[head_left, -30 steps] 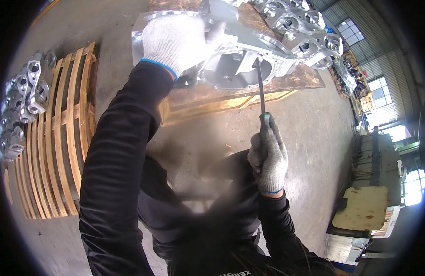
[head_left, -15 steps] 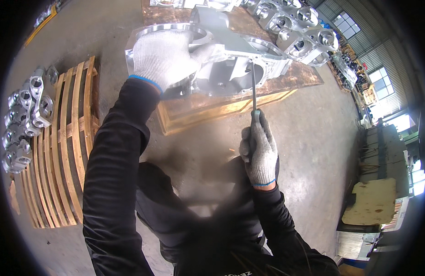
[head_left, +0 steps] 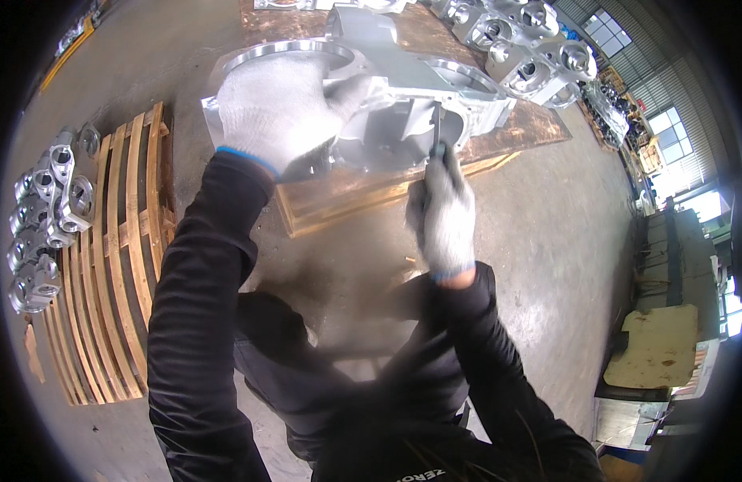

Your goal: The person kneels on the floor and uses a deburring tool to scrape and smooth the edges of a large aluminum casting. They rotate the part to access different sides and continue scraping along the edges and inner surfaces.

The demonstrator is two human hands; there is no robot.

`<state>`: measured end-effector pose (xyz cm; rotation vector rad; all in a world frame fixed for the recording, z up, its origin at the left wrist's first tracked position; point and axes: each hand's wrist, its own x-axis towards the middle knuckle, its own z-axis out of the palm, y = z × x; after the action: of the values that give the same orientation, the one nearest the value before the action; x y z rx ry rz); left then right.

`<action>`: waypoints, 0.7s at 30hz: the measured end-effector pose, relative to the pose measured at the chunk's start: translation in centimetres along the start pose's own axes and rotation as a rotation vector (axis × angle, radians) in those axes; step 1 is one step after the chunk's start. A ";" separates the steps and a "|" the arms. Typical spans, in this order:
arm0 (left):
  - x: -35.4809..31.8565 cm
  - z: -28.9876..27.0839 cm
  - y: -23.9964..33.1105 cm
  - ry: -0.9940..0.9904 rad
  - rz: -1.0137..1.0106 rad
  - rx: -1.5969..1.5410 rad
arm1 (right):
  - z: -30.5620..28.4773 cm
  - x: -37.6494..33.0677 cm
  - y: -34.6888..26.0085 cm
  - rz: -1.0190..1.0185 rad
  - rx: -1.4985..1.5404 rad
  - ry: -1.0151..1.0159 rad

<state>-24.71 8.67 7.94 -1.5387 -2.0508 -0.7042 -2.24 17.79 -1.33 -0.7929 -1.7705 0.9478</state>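
Observation:
A large silvery metal casting with round bores lies at the near edge of the wooden crate top. My left hand, in a white knit glove, is laid over the casting's left side and holds it, thumb stretched to the right; its fingertips are partly hidden. My right hand, also gloved, is closed round the dark handle of a long thin file-like hand tool. The tool points away from me, its shaft reaching into the casting's right-hand opening. Its tip is hard to make out.
More metal castings stand at the back right of the crate top. On the left, a slatted wooden pallet lies on the concrete floor, with several castings beside it. A worn pale yellow panel is at the far right.
My right hand has moved forward and up with the tool, so less shaft shows between glove and casting. My left hand and the casting's left end appear slightly farther left and lower.

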 end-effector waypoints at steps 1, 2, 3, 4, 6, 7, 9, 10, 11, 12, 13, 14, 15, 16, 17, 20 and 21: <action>0.0 0.0 -0.2 0.062 0.030 -0.012 | 0.2 -0.3 -0.6 0.102 0.116 0.033; 0.0 0.0 -0.3 0.046 0.026 -0.018 | 0.4 0.0 -1.1 0.204 0.184 0.044; -0.1 -0.1 -0.3 0.047 0.053 -0.049 | 0.5 0.2 -1.5 0.150 0.185 0.018; 0.0 -0.1 -0.4 0.053 0.082 -0.082 | 0.6 0.5 -1.7 0.117 0.212 -0.067; -0.1 -0.4 -0.3 0.073 0.080 -0.036 | 0.8 1.3 -1.5 -0.048 0.090 0.005; 0.1 -0.5 -0.2 0.062 0.052 -0.028 | 1.0 1.9 -1.0 -0.202 -0.037 0.035; 0.2 -0.7 0.1 0.044 0.022 -0.020 | 1.1 2.1 -0.1 -0.600 -0.430 0.171; 0.3 -0.9 0.2 0.056 0.014 -0.006 | 1.1 1.9 0.2 -0.591 -0.493 0.167; 0.2 -1.0 0.3 0.031 -0.008 0.014 | 1.3 2.1 0.4 -0.454 -0.326 0.113; 0.3 -1.0 0.4 -0.075 -0.023 0.027 | 1.3 1.6 0.3 -0.290 -0.170 0.069; 0.2 -0.9 0.5 -0.183 -0.056 0.053 | 1.5 1.7 0.2 -0.170 -0.064 0.047; 0.4 -0.9 0.4 -0.187 -0.076 0.093 | 1.5 1.2 -0.3 -0.106 -0.001 0.036; 0.3 -0.8 0.3 -0.102 -0.068 0.045 | 1.7 1.3 -0.8 -0.063 0.033 0.027; 0.3 -0.7 0.2 -0.072 -0.060 0.018 | 1.6 1.0 -1.5 -0.024 0.042 0.022; 0.2 -0.5 0.2 -0.023 -0.048 -0.003 | 1.7 0.7 -2.2 0.016 0.061 0.030; 0.3 -0.2 -0.1 0.018 -0.016 -0.019 | 1.9 1.0 -3.2 0.284 0.315 0.051; 0.3 -0.2 -0.1 -0.053 -0.013 -0.020 | 2.0 1.1 -3.2 0.380 0.415 0.068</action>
<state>-24.88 8.72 8.28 -1.5727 -2.1002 -0.6980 -4.82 16.64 1.41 -0.8892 -1.3188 1.4629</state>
